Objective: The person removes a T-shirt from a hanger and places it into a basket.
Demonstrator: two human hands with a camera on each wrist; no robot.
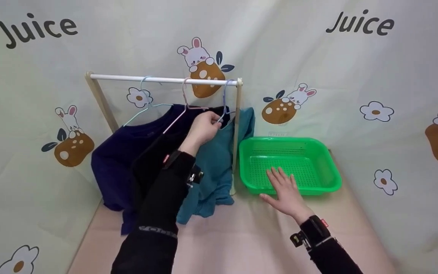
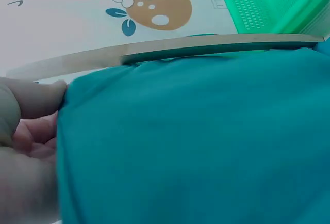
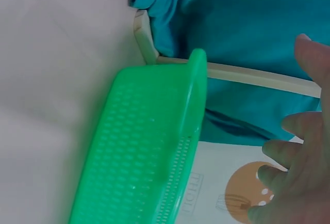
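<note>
My left hand [image 1: 203, 128] is at the right end of the rack, thumb and fingers pinching the upper edge of a teal shirt [image 1: 213, 160] beside the left arm of its blue-purple hanger [image 1: 224, 99]. Close up in the left wrist view, the thumb [image 2: 44, 97] lies at the corner of the teal cloth [image 2: 191, 131], which covers much of the frame. My right hand [image 1: 286, 193] holds nothing; its fingers are spread over the near rim of a green plastic basket [image 1: 329, 173]. In the right wrist view, these fingers [image 3: 281, 152] appear beside the basket.
A small rack with a white rail [image 1: 120, 77] and wooden posts [image 1: 103, 101] stands left of the basket. Also on it hang a navy top [image 1: 112, 163] on a mint hanger [image 1: 137, 114] and a black garment [image 1: 148, 161] on a pink hanger [image 1: 175, 122]. A printed curtain [image 1: 280, 53] stands behind.
</note>
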